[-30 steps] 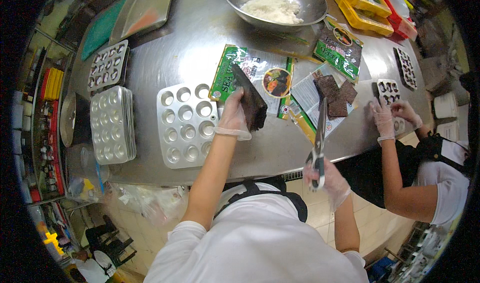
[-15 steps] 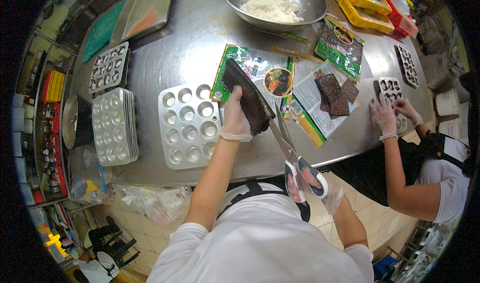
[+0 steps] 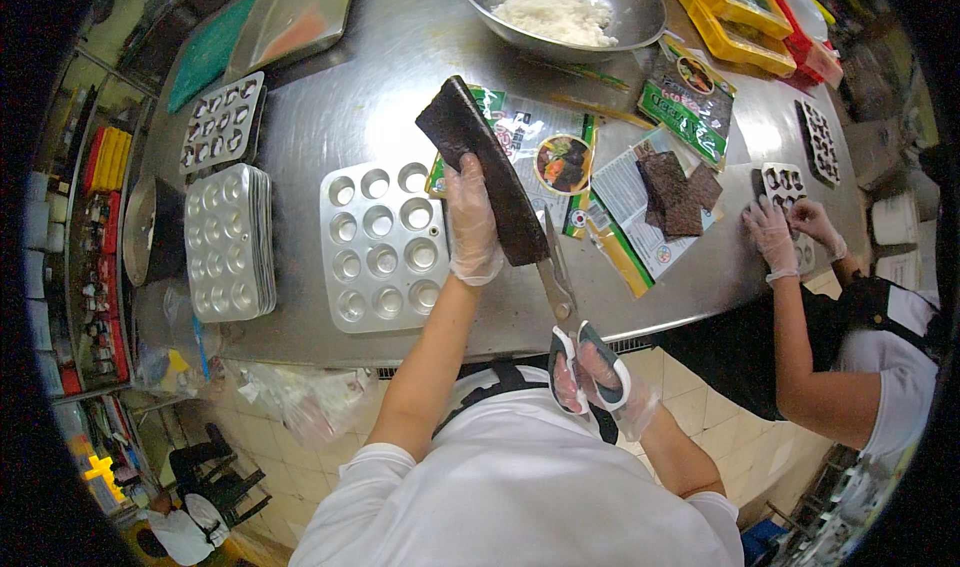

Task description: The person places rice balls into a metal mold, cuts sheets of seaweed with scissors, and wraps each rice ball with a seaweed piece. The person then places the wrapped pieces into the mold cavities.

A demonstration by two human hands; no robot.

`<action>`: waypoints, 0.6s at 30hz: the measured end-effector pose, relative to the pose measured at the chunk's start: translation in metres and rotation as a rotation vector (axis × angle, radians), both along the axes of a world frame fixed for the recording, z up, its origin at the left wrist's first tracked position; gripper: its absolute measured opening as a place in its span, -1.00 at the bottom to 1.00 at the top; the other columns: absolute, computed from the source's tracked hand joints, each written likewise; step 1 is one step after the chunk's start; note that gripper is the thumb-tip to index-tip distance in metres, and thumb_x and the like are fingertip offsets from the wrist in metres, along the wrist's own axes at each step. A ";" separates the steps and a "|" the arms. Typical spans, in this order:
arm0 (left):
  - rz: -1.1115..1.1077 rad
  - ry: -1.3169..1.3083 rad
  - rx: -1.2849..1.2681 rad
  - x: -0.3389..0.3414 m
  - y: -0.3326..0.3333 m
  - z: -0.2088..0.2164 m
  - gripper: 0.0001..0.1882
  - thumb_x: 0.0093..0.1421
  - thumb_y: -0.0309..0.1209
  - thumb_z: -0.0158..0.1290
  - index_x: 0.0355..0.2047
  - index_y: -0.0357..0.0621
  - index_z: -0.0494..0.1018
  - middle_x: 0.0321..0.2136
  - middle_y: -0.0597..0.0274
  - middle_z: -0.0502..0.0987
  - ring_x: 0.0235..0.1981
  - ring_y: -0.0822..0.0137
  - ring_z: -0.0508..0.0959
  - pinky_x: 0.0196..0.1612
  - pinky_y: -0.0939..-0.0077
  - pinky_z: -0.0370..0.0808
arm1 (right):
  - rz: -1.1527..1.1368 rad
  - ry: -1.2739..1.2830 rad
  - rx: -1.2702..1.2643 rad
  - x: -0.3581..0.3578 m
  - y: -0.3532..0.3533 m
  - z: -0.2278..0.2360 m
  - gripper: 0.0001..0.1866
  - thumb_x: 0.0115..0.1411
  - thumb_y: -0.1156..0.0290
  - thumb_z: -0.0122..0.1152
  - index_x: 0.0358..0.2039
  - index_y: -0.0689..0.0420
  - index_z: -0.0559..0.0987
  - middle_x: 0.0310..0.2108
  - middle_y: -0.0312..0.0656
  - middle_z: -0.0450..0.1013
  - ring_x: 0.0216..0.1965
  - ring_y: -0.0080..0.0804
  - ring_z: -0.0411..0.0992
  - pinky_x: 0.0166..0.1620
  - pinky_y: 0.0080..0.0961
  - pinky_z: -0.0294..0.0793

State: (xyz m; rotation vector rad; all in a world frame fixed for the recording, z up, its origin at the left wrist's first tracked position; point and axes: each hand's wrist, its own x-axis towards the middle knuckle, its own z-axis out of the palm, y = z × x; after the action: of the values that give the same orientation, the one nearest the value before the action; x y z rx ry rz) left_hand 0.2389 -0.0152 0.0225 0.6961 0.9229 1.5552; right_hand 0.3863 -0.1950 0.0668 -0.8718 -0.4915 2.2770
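Left hand (image 3: pixel 474 222) clasps nori (image 3: pixel 503 192); right hand (image 3: pixel 628 402), fingers half-curled through scissors (image 3: pixel 563 309) at the nori's near end, seemingly cuts, needing a squeeze.

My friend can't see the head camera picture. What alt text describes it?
A person's gloved left hand holds dark seaweed, and their right hand holds scissors at its near end, by a metal table with muffin pans, seaweed packets and a bowl of white rice. A co-worker's gloved hands show at right.
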 end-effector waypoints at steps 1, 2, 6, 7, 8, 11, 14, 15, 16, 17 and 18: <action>-0.004 0.016 -0.043 0.000 -0.001 0.002 -0.68 0.21 -0.09 -0.15 -0.34 -0.11 0.24 -0.61 0.36 0.33 -0.69 0.51 0.37 -0.66 0.64 0.36 | 0.009 -0.037 0.011 -0.001 -0.001 0.000 -0.47 0.02 -0.16 0.05 -0.49 0.14 0.34 -0.68 -0.31 0.24 -0.64 -0.52 0.24 -0.58 -0.62 0.26; -0.012 0.024 -0.051 0.000 -0.001 0.003 -0.69 0.21 -0.10 -0.16 -0.33 -0.11 0.24 -0.60 0.36 0.33 -0.68 0.51 0.37 -0.65 0.64 0.36 | -0.011 -0.081 0.009 -0.001 -0.002 0.001 -0.51 0.03 -0.11 0.08 -0.52 0.13 0.34 -0.70 -0.31 0.23 -0.68 -0.53 0.22 -0.61 -0.61 0.25; -0.018 0.019 0.004 0.005 -0.002 0.003 -0.72 0.23 -0.13 -0.17 -0.31 -0.09 0.25 -0.56 0.38 0.33 -0.64 0.53 0.34 -0.61 0.66 0.33 | -0.058 -0.044 0.048 -0.006 -0.002 -0.002 -0.53 0.05 -0.08 0.08 -0.53 0.14 0.33 -0.70 -0.31 0.24 -0.69 -0.53 0.22 -0.63 -0.62 0.23; -0.016 0.113 -0.003 0.008 -0.003 0.002 -0.72 0.23 -0.13 -0.17 -0.30 -0.09 0.25 -0.55 0.38 0.33 -0.64 0.53 0.33 -0.60 0.66 0.32 | -0.080 0.005 0.045 -0.008 -0.001 -0.004 -0.54 0.05 -0.06 0.09 -0.53 0.14 0.33 -0.70 -0.31 0.24 -0.70 -0.53 0.22 -0.63 -0.63 0.23; -0.004 0.202 0.027 0.010 -0.004 0.002 -0.72 0.23 -0.14 -0.17 -0.30 -0.09 0.26 -0.55 0.39 0.33 -0.63 0.54 0.33 -0.60 0.66 0.31 | -0.100 0.035 0.020 -0.009 -0.001 -0.004 -0.54 0.06 -0.04 0.09 -0.54 0.14 0.32 -0.70 -0.31 0.24 -0.70 -0.53 0.23 -0.64 -0.64 0.22; -0.036 0.160 -0.048 0.011 -0.010 0.000 -0.67 0.24 -0.15 -0.18 -0.19 -0.18 0.24 -0.44 0.30 0.33 -0.48 0.47 0.32 -0.41 0.60 0.30 | -0.132 -0.031 -0.008 -0.010 -0.001 -0.006 -0.58 0.09 0.00 0.08 -0.53 0.14 0.32 -0.71 -0.30 0.25 -0.70 -0.52 0.23 -0.64 -0.64 0.22; -0.108 0.138 -0.144 0.008 -0.013 -0.006 -0.55 0.25 -0.18 -0.19 -0.03 -0.33 0.18 -0.22 0.10 0.34 -0.24 0.29 0.33 -0.11 0.49 0.27 | -0.126 -0.098 -0.010 -0.011 -0.001 -0.005 -0.60 0.11 0.04 0.06 -0.53 0.15 0.32 -0.71 -0.29 0.25 -0.71 -0.51 0.23 -0.65 -0.62 0.21; -0.104 0.173 -0.142 0.008 -0.013 -0.010 -0.54 0.25 -0.19 -0.19 -0.02 -0.36 0.17 -0.20 0.04 0.34 -0.22 0.24 0.34 -0.10 0.46 0.27 | -0.130 -0.039 0.043 -0.013 0.000 -0.006 -0.60 0.11 0.03 0.06 -0.53 0.15 0.32 -0.71 -0.29 0.25 -0.71 -0.51 0.23 -0.65 -0.62 0.21; -0.099 0.209 -0.140 0.008 -0.013 -0.015 -0.53 0.26 -0.19 -0.20 -0.01 -0.38 0.16 -0.19 -0.02 0.34 -0.20 0.20 0.35 -0.08 0.43 0.27 | -0.161 -0.027 -0.015 -0.014 0.000 -0.006 -0.59 0.11 0.02 0.07 -0.53 0.15 0.32 -0.71 -0.29 0.25 -0.72 -0.51 0.23 -0.66 -0.62 0.21; -0.077 0.388 -0.067 0.009 -0.014 -0.021 -0.54 0.25 -0.24 -0.18 0.01 -0.37 0.14 -0.17 -0.11 0.33 -0.17 0.11 0.35 -0.06 0.38 0.26 | -0.184 0.032 -0.007 -0.015 0.001 -0.006 -0.58 0.10 0.01 0.07 -0.54 0.15 0.31 -0.71 -0.29 0.26 -0.73 -0.50 0.23 -0.66 -0.62 0.21; -0.052 0.565 0.008 0.011 -0.016 -0.027 -0.55 0.24 -0.29 -0.17 0.04 -0.35 0.12 -0.14 -0.21 0.31 -0.15 0.01 0.34 -0.03 0.32 0.26 | -0.190 0.030 -0.029 -0.016 0.001 -0.006 -0.57 0.09 0.00 0.07 -0.54 0.15 0.31 -0.71 -0.29 0.26 -0.73 -0.50 0.23 -0.67 -0.62 0.20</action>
State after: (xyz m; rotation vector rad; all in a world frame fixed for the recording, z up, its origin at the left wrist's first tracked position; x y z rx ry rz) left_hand 0.2496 -0.0309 -0.0047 1.1884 1.2969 1.3343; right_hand 0.3705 -0.1939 0.0603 -0.8595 -0.3482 2.1252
